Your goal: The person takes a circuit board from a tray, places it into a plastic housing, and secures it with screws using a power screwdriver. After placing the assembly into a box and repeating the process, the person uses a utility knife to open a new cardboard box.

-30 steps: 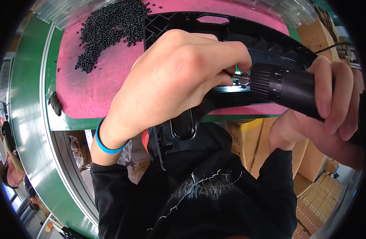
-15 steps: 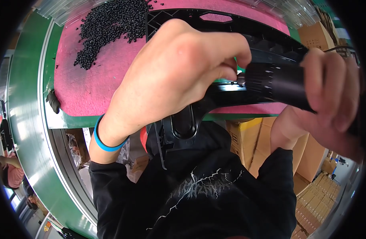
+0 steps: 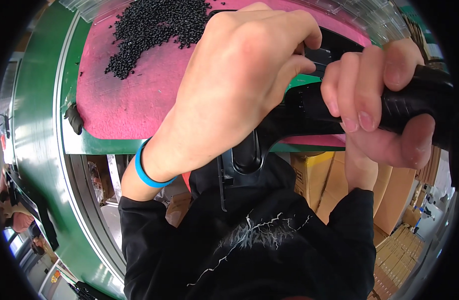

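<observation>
A large black plastic part with a frame-like shape lies on the pink mat, and its near end juts over the table edge toward me. Above it, my left hand is closed, thumb and index finger bent toward each other; whatever they hold is hidden. My right hand wraps round a black electric screwdriver held sideways. The tool's nose points left, close under my left fingertips, and its tip is hidden behind the left hand.
On the pink mat at the far left lies a pile of small black pieces. Clear plastic bins line the back. A crumpled black item sits at the mat's left edge. Cardboard boxes stand below the table.
My right fingers have shifted left along the screwdriver, nearer its nose, and the tool has moved left. My left hand now covers its tip. The whole view has shifted slightly.
</observation>
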`<state>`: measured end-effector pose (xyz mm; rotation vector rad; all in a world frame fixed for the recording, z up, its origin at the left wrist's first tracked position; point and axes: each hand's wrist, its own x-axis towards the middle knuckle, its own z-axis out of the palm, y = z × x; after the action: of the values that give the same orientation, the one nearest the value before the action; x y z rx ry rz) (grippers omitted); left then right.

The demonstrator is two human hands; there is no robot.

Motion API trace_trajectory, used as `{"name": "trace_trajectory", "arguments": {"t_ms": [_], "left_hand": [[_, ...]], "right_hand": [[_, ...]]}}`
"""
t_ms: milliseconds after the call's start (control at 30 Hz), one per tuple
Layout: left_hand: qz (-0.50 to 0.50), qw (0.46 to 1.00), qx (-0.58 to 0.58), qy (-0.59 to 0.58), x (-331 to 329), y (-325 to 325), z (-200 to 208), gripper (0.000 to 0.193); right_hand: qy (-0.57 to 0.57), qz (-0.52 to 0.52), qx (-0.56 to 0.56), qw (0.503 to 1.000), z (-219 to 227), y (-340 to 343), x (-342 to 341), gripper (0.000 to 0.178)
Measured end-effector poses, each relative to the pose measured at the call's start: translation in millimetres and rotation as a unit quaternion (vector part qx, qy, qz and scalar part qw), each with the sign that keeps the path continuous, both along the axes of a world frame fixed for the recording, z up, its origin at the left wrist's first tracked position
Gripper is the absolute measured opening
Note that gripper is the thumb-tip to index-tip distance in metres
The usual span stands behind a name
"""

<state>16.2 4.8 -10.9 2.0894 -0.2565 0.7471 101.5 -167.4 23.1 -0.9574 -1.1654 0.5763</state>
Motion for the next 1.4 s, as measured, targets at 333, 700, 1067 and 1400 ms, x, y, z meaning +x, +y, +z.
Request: {"name": "trace_trajectory", "arguments": {"t_ms": [333,700,1067,1400], "left_hand": [[0.060,0.991,0.104,0.055,-10,-4,7,0.015],[-0.031,0.981,0.184,0.057,-8,-3,6,0.017],[-0.084,0.993,0.054,-0.056,-5,0,4,0.018],[0.015,0.997,0.064,-0.033,0,-1,-6,0.028]], "right_hand": [[-0.030,-0.002,-0.040,0.999,7,6,-3,0.047],[-0.010,-0.086,-0.032,0.996,16,-46,13,0.047],[0.031,-0.172,-0.030,0.984,14,-47,3,0.046],[0.061,-0.227,-0.032,0.972,3,27,-11,0.045]]}}
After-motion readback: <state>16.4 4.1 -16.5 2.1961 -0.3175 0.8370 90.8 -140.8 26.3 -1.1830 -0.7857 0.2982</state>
